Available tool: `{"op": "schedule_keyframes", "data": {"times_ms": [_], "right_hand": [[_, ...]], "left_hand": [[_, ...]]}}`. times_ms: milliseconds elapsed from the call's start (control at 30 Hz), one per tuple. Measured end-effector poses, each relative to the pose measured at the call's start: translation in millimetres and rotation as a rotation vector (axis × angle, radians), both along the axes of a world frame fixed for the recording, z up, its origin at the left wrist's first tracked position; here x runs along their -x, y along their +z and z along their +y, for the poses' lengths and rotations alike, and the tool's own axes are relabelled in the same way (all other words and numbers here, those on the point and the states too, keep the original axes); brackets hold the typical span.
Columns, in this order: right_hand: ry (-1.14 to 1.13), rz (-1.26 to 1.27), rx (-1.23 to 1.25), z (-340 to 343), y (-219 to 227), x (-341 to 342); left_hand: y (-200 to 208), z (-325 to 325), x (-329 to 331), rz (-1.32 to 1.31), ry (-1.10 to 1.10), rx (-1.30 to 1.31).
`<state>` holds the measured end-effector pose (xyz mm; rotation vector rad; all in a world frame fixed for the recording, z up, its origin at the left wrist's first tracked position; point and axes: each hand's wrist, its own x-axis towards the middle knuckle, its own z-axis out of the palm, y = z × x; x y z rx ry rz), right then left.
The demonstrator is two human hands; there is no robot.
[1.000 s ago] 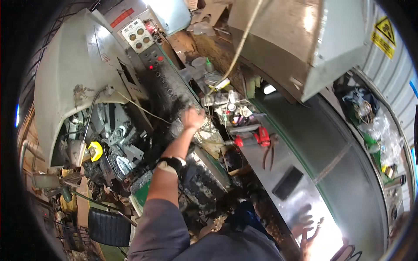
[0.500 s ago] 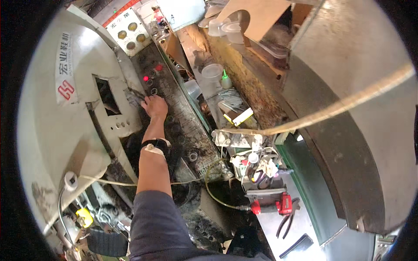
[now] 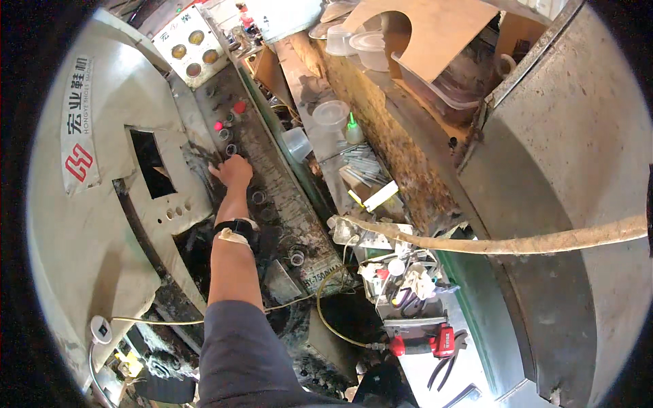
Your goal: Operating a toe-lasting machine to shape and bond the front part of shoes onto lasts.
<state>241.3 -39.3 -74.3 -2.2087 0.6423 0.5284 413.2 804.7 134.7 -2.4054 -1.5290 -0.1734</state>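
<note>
A person's left arm, in a dark grey sleeve (image 3: 248, 350) and with a black band (image 3: 243, 231) around the bare part, stretches up to a grimy control panel (image 3: 277, 198). The panel slopes away between a pale machine housing (image 3: 102, 211) on the left and a cluttered ledge on the right. The left hand (image 3: 235, 170) is at the panel's left side, fingers bent, just beside a round push button (image 3: 231, 149). Its back hides the fingertips, so whether they press, pinch or merely rest cannot be told. The right hand is out of view.

The step in hand appears to be working a control; the next move would seem to call for precise fingertip contact, clear of the neighbouring buttons.

Beyond the hand are two red buttons (image 3: 239, 107) and a white plate with four round dials (image 3: 187, 46). To the lower right, a metal bench (image 3: 416, 372) carries a red air tool (image 3: 425, 343), dark-handled pliers (image 3: 445, 364) and a heap of small tools. The ledge holds a green-nozzled bottle (image 3: 354, 130), metal rods (image 3: 364, 164) and a clear tub (image 3: 331, 114). A thick tan hose (image 3: 517, 243) crosses in front of a large grey housing (image 3: 544, 177).
</note>
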Motion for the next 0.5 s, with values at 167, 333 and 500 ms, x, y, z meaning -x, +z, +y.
{"op": "schedule_keyframes", "data": {"times_ms": [167,333,500], "right_hand": [[-0.032,-0.020,0.012,-20.1,-5.9,16.1],[-0.138,-0.037,0.074,-74.7,-9.6,98.6],[-0.225,-0.092,0.137,-134.6,-29.6,194.4]], "left_hand": [[-15.4,27.8,1.0,0.132,-0.119,-0.168],[-15.1,-20.9,-2.9,-0.119,-0.055,-0.330],[-2.5,-244.9,14.2,-0.164,-1.657,-0.273]]}}
